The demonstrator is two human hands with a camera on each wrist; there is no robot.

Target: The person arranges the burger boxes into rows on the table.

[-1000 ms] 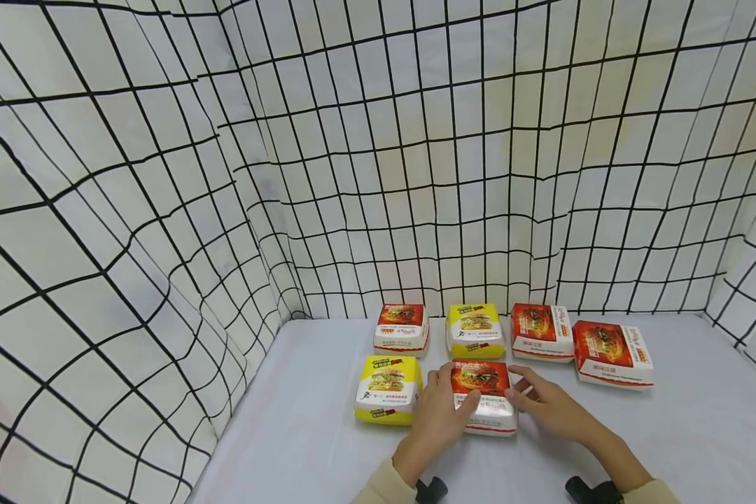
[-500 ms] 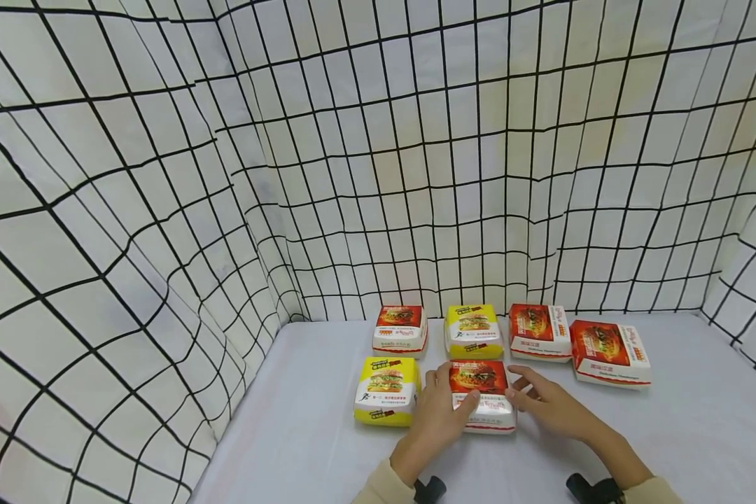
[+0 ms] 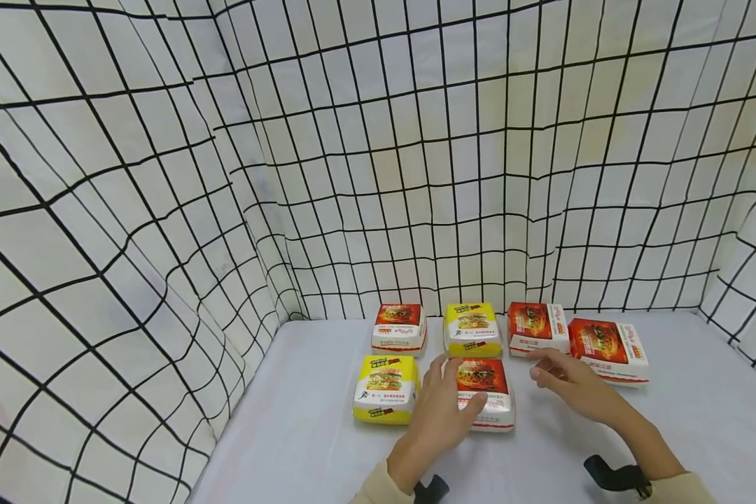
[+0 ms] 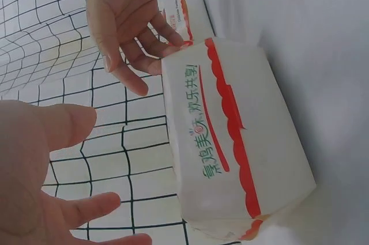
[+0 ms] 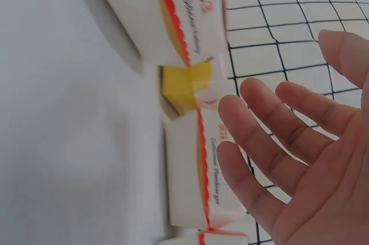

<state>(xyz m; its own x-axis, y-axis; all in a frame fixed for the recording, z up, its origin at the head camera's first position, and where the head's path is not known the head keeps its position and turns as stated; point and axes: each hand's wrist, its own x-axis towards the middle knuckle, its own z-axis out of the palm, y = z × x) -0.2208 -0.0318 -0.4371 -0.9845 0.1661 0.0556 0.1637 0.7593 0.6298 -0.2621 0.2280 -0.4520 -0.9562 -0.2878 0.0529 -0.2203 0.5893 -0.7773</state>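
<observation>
A red-and-white hamburger box (image 3: pixel 488 378) sits in the front row, its printed side large in the left wrist view. My left hand (image 3: pixel 437 413) is over its left side with thumb and fingers spread; in the left wrist view the fingers (image 4: pixel 95 203) stand apart from the carton. To the right, my right hand (image 3: pixel 573 385) hovers in front of two more red boxes at the back, one (image 3: pixel 538 327) partly covered by its fingertips. That hand holds nothing, its fingers loosely extended in the right wrist view.
Left of the front red box stands a yellow burger box (image 3: pixel 386 392). Behind are a red box (image 3: pixel 400 329), another yellow box (image 3: pixel 472 330) and a tilted red box (image 3: pixel 607 350) on the white table (image 3: pixel 290 420). A white wall (image 3: pixel 403 175) with black grid lines encloses the back and sides.
My right hand has left the right side of the front red box and moved right, toward the back-row red boxes. My left hand has loosened slightly; the boxes stay put.
</observation>
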